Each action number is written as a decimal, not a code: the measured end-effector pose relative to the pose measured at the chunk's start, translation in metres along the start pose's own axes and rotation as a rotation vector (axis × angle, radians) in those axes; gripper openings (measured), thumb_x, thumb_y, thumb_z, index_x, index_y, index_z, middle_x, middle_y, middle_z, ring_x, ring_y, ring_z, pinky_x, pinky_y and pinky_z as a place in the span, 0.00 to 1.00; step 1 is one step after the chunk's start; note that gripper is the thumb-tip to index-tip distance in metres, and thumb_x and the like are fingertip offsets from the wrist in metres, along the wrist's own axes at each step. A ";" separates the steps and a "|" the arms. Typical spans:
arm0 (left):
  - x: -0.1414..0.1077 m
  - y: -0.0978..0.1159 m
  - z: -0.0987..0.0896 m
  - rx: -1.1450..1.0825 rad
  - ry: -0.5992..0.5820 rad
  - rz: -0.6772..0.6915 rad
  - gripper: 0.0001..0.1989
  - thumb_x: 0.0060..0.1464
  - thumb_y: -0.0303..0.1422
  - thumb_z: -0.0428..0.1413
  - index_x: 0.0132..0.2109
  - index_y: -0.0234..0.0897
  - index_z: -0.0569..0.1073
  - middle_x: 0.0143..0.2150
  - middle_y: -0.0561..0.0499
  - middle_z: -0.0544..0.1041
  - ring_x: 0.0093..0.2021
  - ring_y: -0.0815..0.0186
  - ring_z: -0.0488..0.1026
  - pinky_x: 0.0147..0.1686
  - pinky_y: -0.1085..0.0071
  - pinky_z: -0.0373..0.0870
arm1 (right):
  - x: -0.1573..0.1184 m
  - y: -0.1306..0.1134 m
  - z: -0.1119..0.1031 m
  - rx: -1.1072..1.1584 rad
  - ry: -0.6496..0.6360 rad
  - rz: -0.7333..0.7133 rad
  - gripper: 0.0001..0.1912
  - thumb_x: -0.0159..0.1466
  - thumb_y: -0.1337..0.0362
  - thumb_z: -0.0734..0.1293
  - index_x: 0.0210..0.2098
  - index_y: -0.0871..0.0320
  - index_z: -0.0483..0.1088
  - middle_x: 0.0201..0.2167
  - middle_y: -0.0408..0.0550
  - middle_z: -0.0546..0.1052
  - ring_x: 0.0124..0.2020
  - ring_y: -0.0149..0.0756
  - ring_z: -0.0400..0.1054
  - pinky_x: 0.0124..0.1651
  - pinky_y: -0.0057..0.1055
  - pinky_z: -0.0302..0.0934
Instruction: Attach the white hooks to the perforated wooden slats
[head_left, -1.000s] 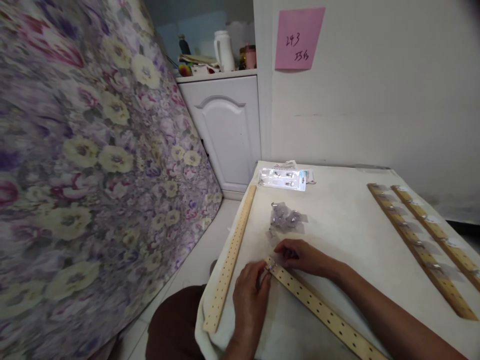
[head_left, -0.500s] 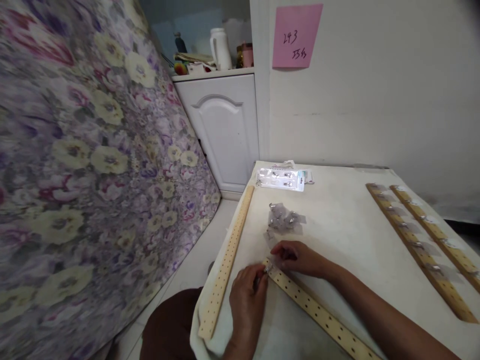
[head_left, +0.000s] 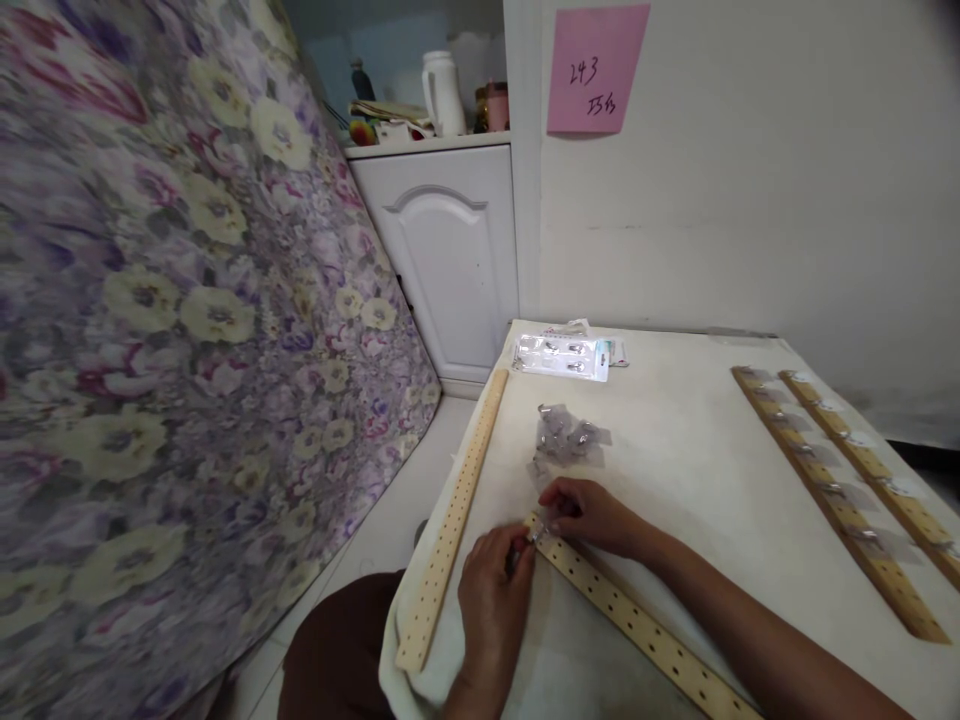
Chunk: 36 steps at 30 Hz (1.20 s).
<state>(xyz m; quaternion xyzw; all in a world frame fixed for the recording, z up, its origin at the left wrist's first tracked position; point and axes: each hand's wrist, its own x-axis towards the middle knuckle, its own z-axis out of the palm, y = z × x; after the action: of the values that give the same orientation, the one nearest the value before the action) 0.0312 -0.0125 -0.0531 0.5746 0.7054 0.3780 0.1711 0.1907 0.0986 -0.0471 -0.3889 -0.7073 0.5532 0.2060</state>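
Observation:
A light wooden strip with rows of holes runs from the table's middle to the bottom edge. Its far end lies between my two hands. My left hand is closed at that end, fingers bent around the strip's tip. My right hand pinches at a small clear and metallic piece on the strip's end; its exact shape is too small to tell. Just beyond my hands lies a pile of metal hooks in clear plastic.
Another perforated strip lies along the table's left edge. Two strips bearing hooks are on the right. A clear hook package sits at the back of the white table. A floral curtain hangs on the left.
My right hand has shifted slightly left, closer to the small piece at the strip's end. My left hand has barely moved.

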 end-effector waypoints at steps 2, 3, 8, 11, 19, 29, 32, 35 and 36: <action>0.000 0.000 0.000 -0.014 0.003 -0.029 0.11 0.52 0.30 0.54 0.44 0.42 0.74 0.34 0.52 0.77 0.36 0.62 0.73 0.37 0.68 0.68 | 0.001 0.002 0.001 -0.015 0.005 0.003 0.14 0.50 0.72 0.68 0.37 0.58 0.71 0.26 0.40 0.72 0.28 0.30 0.64 0.32 0.27 0.58; 0.000 0.001 0.000 -0.021 0.003 -0.040 0.12 0.52 0.30 0.54 0.45 0.42 0.74 0.34 0.52 0.76 0.35 0.63 0.73 0.36 0.68 0.68 | 0.001 0.004 0.001 -0.021 0.007 0.001 0.14 0.50 0.72 0.68 0.37 0.58 0.71 0.26 0.40 0.72 0.28 0.30 0.64 0.32 0.27 0.58; 0.000 0.002 -0.001 -0.031 -0.025 -0.030 0.09 0.53 0.30 0.54 0.43 0.43 0.74 0.36 0.53 0.76 0.38 0.63 0.73 0.39 0.68 0.67 | 0.002 0.007 0.002 -0.030 0.011 0.001 0.13 0.50 0.71 0.68 0.36 0.58 0.70 0.25 0.40 0.72 0.28 0.30 0.64 0.31 0.26 0.57; 0.000 0.002 -0.002 -0.028 -0.026 -0.028 0.09 0.54 0.30 0.54 0.42 0.43 0.74 0.37 0.52 0.76 0.39 0.63 0.72 0.40 0.67 0.67 | 0.002 0.004 0.002 -0.017 0.005 0.007 0.13 0.49 0.72 0.68 0.36 0.58 0.70 0.25 0.40 0.71 0.27 0.30 0.64 0.31 0.26 0.57; 0.000 0.002 0.000 -0.019 -0.014 -0.032 0.08 0.53 0.32 0.54 0.41 0.43 0.74 0.37 0.53 0.77 0.39 0.62 0.73 0.40 0.67 0.67 | 0.002 0.005 0.003 -0.036 0.015 0.007 0.14 0.49 0.72 0.68 0.36 0.58 0.70 0.25 0.40 0.71 0.28 0.30 0.64 0.31 0.26 0.57; 0.000 0.005 -0.002 -0.006 -0.020 -0.034 0.08 0.52 0.31 0.54 0.40 0.42 0.74 0.36 0.53 0.77 0.38 0.63 0.73 0.40 0.68 0.67 | -0.001 0.001 0.002 -0.076 0.012 -0.003 0.13 0.51 0.71 0.67 0.38 0.58 0.71 0.27 0.41 0.72 0.29 0.31 0.65 0.32 0.27 0.58; -0.001 0.005 -0.003 -0.004 -0.011 -0.025 0.08 0.52 0.31 0.54 0.40 0.42 0.75 0.35 0.53 0.77 0.38 0.63 0.73 0.39 0.68 0.67 | 0.000 0.000 0.002 -0.077 0.013 0.008 0.13 0.51 0.69 0.69 0.38 0.58 0.71 0.27 0.41 0.72 0.29 0.31 0.65 0.32 0.27 0.58; -0.001 0.005 -0.003 0.001 -0.007 -0.018 0.08 0.52 0.32 0.54 0.40 0.42 0.75 0.35 0.52 0.77 0.38 0.62 0.73 0.39 0.68 0.67 | 0.002 0.002 0.005 -0.107 0.037 0.035 0.14 0.50 0.68 0.70 0.37 0.58 0.71 0.26 0.41 0.73 0.29 0.31 0.65 0.32 0.27 0.58; -0.001 0.005 -0.003 0.002 -0.010 -0.019 0.08 0.52 0.32 0.54 0.40 0.42 0.75 0.35 0.53 0.77 0.38 0.62 0.73 0.39 0.68 0.67 | 0.002 0.002 0.006 -0.123 0.048 0.047 0.13 0.50 0.67 0.70 0.37 0.58 0.72 0.26 0.41 0.73 0.28 0.31 0.65 0.31 0.27 0.57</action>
<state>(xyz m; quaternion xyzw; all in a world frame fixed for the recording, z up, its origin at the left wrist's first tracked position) 0.0333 -0.0137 -0.0475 0.5699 0.7105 0.3728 0.1774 0.1856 0.0966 -0.0513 -0.4304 -0.7256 0.5039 0.1853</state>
